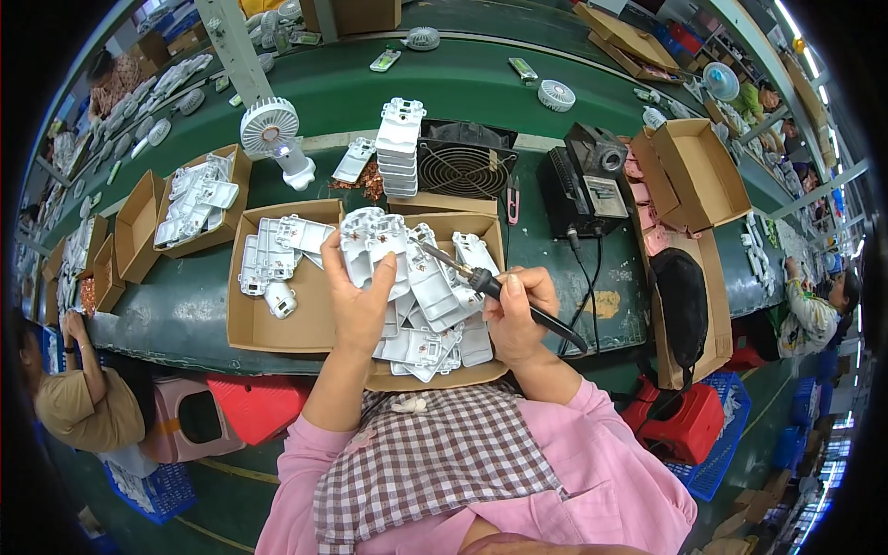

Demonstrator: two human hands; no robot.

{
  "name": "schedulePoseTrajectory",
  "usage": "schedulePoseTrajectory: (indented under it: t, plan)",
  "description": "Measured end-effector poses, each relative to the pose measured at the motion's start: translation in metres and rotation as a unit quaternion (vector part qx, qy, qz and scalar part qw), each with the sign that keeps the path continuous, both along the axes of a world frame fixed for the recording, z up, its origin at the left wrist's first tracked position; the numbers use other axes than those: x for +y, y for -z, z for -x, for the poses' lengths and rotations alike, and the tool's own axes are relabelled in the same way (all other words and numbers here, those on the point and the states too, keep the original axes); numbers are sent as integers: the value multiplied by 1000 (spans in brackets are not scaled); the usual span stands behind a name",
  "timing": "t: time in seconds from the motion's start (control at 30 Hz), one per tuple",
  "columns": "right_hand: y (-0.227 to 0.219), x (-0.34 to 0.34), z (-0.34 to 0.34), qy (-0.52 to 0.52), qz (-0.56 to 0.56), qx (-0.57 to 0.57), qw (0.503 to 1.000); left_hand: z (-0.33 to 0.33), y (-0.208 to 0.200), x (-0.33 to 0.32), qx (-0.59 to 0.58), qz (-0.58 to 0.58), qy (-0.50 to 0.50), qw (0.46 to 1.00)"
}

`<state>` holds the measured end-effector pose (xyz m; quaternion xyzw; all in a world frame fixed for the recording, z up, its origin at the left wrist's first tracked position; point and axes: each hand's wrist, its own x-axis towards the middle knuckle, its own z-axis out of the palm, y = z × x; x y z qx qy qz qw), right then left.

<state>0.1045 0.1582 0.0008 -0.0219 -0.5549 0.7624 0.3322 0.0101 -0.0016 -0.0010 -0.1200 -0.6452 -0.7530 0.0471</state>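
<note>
My left hand (361, 305) is closed around white plastic housings (363, 242); two appear to sit side by side, with small coppery parts on them. In my right hand (523, 310) is a soldering iron (485, 282), gripped by its black handle like a pen. The iron's metal tip points up and left, close to the held housings; whether it touches them I cannot tell. Under both hands stands a cardboard box (444, 377) heaped with more white housings (435, 294). A second cardboard box (277, 338), to its left, holds several similar housings.
Behind the boxes are a stack of housings (400, 148), copper-coloured bits (373, 183), a black-grilled fan (467, 168) and a white handheld fan (270, 129). Right of them stand a black soldering station (578, 190) with cables and a long carton (717, 319). Co-workers sit on both sides.
</note>
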Motion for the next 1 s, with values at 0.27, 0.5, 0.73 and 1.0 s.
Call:
schedulePoseTrajectory:
  t: [0.27,0.5,0.73,1.0]
  plan:
    - [0,1,0,-8,-10,6,1000,0,0,-7,-125,-70,-9,990]
    - [-3,-1,0,5,-77,-12,997,-5,9,-2,-54,0,41,998]
    - [-6,-4,0,22,-109,-42,993,-7,5,1,7,51,32,998]
    - [-2,-3,2,5,-102,-67,993,-7,0,2,21,68,42,997]
